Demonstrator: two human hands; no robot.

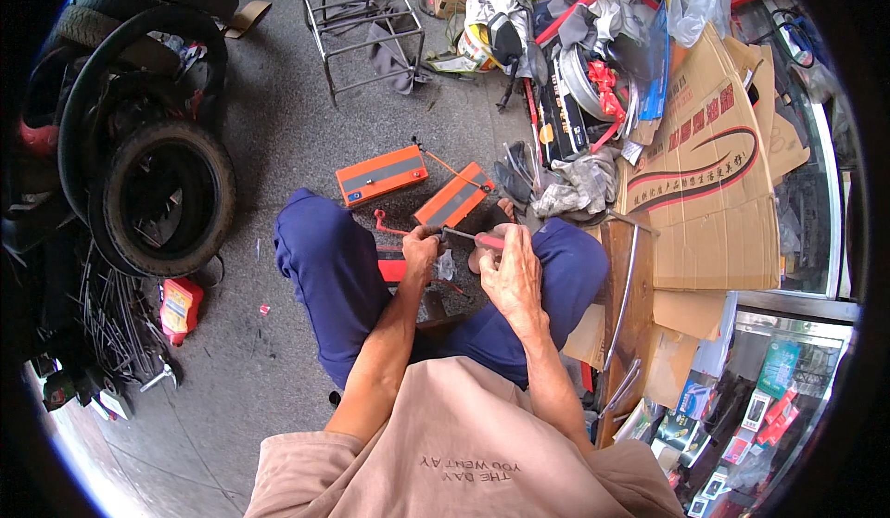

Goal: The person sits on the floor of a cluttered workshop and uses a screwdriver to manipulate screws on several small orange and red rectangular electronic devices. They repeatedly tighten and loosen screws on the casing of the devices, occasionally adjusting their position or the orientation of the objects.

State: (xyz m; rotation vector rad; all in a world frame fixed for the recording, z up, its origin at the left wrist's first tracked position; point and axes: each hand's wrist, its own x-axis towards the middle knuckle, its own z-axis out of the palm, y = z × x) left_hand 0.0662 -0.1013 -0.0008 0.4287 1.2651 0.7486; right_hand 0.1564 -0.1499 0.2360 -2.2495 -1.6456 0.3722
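My right hand (513, 277) is closed around the red handle of a screwdriver (489, 240), whose thin shaft points left toward my other hand. My left hand (422, 249) pinches the end of a short red cable (389, 228) close to the screwdriver's tip; the exact contact is hidden by the fingers. Just beyond my hands, two orange box-shaped batteries with grey top stripes lie on the ground, one battery (382, 175) on the left and another battery (454, 195) on the right. A thin orange wire (443, 166) runs between them. Below my left hand sits a red object (391, 270), partly covered.
Tyres (167, 198) are piled at the left, above metal rods, a red bottle (180, 309) and a hammer (159, 377). A metal rack (363, 41) stands ahead. Cluttered parts, a large cardboard sheet (700, 184) and a glass case (788, 333) line the right.
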